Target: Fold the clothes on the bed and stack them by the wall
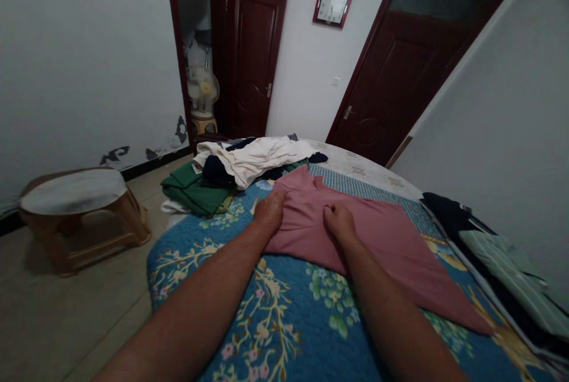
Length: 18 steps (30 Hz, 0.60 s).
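A pink garment [386, 239] lies spread across the blue floral bedspread [284, 322]. My left hand [269, 211] rests at the garment's left edge, fingers curled onto the cloth. My right hand [340, 220] sits on the middle of the garment with its fingers closed, pinching the fabric. Both forearms reach in from the near edge of the bed.
A pile of clothes lies at the far end of the bed: a cream garment [260, 156], green ones [193, 189] and dark ones. Folded dark and light green clothes [502, 257] lie along the right side. A low stool [82, 204] stands on the floor at left.
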Each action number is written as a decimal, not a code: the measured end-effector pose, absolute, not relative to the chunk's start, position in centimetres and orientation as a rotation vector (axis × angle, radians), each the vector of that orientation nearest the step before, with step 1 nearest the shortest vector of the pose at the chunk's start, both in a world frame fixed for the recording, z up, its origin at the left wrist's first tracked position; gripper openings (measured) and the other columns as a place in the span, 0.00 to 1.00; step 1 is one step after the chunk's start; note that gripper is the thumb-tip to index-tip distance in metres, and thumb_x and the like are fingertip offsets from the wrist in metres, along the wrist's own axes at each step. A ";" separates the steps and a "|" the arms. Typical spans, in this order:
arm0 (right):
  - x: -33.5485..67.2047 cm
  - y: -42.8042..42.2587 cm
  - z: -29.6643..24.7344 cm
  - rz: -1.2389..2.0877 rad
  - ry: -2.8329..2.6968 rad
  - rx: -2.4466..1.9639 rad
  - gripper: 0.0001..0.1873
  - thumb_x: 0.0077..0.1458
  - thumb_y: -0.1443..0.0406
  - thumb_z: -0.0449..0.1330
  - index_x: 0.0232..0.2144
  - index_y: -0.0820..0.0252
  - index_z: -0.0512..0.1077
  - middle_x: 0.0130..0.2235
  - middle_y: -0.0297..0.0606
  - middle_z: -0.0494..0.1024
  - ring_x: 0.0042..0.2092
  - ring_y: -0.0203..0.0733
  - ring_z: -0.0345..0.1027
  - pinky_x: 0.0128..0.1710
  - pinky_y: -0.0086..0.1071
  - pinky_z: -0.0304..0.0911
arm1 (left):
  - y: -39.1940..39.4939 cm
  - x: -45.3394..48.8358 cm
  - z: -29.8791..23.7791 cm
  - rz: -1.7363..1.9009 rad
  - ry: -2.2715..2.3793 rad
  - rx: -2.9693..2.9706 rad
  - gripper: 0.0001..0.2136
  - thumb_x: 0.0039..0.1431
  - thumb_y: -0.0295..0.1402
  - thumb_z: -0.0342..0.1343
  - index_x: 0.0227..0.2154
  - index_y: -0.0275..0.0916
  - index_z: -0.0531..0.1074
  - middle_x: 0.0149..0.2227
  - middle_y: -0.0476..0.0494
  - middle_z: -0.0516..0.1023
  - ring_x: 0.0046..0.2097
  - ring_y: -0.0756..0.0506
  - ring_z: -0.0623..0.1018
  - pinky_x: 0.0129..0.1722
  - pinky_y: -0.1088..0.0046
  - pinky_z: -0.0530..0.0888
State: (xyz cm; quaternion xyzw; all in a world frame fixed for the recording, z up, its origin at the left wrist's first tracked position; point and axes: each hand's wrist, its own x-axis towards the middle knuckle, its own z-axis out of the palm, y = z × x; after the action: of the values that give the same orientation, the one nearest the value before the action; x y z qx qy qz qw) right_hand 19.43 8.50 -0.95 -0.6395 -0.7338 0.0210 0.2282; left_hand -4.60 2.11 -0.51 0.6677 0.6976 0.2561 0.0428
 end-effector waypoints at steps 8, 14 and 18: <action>18.7 7.5 -1.0 0.032 -2.053 -1.958 0.21 0.72 0.59 0.51 0.53 0.60 0.80 0.46 0.53 0.86 0.48 0.53 0.82 0.49 0.38 0.69 | -0.8 -0.8 1.6 0.745 1.945 2.490 0.16 0.71 0.28 0.50 0.56 0.39 0.77 0.54 0.30 0.80 0.58 0.34 0.77 0.60 0.52 0.72; 19.7 6.4 -1.1 -0.218 -2.078 -1.704 0.23 0.70 0.64 0.53 0.61 0.64 0.74 0.55 0.56 0.81 0.53 0.54 0.77 0.54 0.41 0.68 | -1.9 1.4 -0.9 0.626 1.847 2.524 0.21 0.75 0.41 0.49 0.64 0.41 0.74 0.63 0.29 0.77 0.67 0.31 0.72 0.69 0.44 0.65; 20.0 4.9 -0.4 -0.321 -2.228 -1.473 0.18 0.70 0.65 0.53 0.55 0.64 0.77 0.53 0.55 0.81 0.56 0.55 0.73 0.59 0.43 0.65 | -2.2 0.9 -1.4 0.606 1.949 2.370 0.32 0.72 0.50 0.53 0.73 0.41 0.65 0.73 0.27 0.67 0.75 0.25 0.63 0.72 0.38 0.59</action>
State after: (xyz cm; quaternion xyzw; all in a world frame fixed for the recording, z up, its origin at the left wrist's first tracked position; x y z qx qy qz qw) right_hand 20.01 4.87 -0.37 -0.5337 -0.8072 -0.1164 0.2238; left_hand 0.90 -2.17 -1.40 0.7578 0.6230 0.1937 0.0068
